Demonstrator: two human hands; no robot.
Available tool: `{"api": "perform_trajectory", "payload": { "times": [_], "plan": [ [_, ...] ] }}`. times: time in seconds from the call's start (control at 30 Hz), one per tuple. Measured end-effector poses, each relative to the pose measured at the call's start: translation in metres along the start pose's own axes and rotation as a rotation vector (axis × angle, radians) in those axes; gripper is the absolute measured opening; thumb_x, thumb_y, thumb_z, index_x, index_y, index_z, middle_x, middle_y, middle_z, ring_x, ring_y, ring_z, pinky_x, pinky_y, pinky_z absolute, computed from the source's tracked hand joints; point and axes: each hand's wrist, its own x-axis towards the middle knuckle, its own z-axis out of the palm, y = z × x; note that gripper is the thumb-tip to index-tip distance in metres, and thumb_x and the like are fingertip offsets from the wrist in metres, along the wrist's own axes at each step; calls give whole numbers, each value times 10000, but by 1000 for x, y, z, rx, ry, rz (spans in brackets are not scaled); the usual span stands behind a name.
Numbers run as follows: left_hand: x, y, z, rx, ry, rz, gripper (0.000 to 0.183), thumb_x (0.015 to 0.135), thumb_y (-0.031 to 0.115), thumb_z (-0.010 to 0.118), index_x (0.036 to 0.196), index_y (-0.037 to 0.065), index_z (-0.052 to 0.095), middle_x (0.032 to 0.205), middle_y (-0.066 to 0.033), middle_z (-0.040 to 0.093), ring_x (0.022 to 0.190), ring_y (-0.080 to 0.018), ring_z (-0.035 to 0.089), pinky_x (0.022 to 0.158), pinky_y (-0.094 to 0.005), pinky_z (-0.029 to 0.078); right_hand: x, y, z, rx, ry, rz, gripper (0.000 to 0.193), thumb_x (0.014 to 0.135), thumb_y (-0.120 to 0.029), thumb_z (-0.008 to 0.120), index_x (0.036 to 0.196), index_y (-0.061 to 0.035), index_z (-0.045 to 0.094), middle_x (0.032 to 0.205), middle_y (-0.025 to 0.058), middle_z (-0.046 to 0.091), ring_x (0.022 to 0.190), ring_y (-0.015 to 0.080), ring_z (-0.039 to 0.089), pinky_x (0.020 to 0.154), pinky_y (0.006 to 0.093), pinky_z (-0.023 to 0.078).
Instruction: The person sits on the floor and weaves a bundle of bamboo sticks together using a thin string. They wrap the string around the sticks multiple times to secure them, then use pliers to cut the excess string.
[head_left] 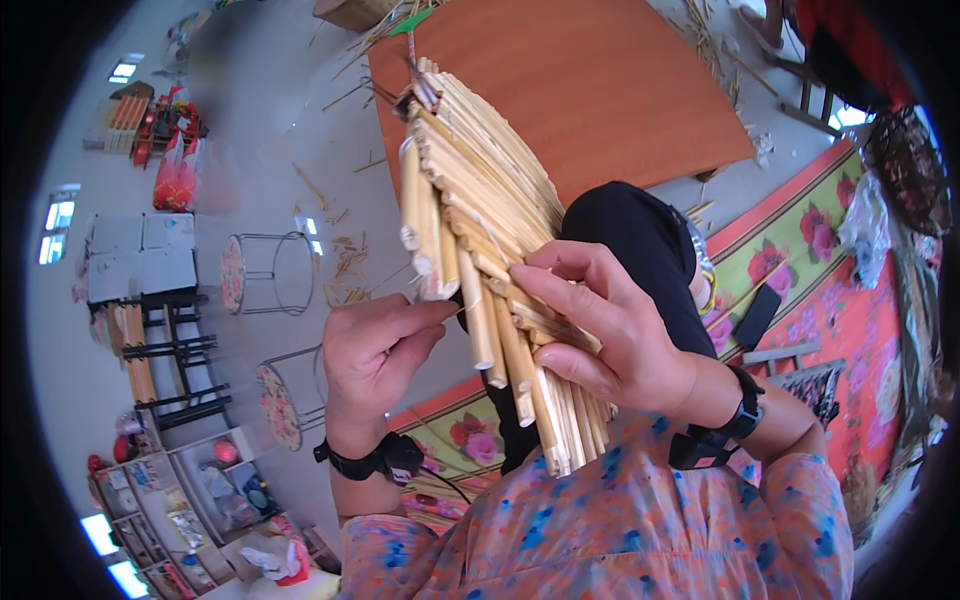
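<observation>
A long panel of pale yellow reed stalks (490,165), laid side by side and interlaced, slants across my lap toward my chest. Its nearer end fans out into loose cut stalk ends. My right hand (625,335) grips the panel from the right, thumb and fingers pressed on the crossing stalks. On the left, my left hand (380,350) is closed in a pinch beside the stalk ends, with a thin strand at its fingertips. The strand's other end is hidden among the reeds. A tool with a green handle (410,22) sticks up at the panel's far end.
Beyond the panel lies an orange-brown board (600,90) on the floor. Round wire-legged stools (268,272) stand at the left, near scattered reed scraps (350,265). A shelf unit (190,500) is at lower left. A flowered mat (790,270) lies at the right.
</observation>
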Motion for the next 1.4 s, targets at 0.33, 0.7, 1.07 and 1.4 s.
{"api": "perform_trajectory", "payload": {
  "times": [0.33,0.7,1.07,1.4],
  "plan": [
    [11,-22,10,-121,-16,157,290,745,-86,722,1006,36,750,648,-97,580,529,-247,571,488,-357,418,-10,9,3,-80,81,-57,522,960,-156,638,1424,38,500,1349,249,509,1160,329,581,959,390,494],
    [16,-36,23,-456,18,260,258,752,-4,749,1004,57,746,748,-103,693,642,-300,661,543,-363,488,-11,1,-11,-384,-19,-76,603,956,-210,637,1489,-12,435,1413,216,538,1283,396,504,1060,480,412],
    [20,-50,14,-352,47,362,223,772,47,742,991,85,749,761,-89,702,673,-310,671,569,-375,511,-28,-4,-14,-496,-89,-9,642,951,-172,657,1525,-51,394,1430,224,488,1287,379,498,1038,483,438],
    [23,-42,-6,-417,-149,345,406,767,8,718,1168,72,712,763,-142,697,646,-344,659,567,-396,505,-26,-4,-8,-431,-86,17,641,952,-135,652,1530,-52,385,1440,224,456,1280,360,500,1021,464,456]
  ]
}}
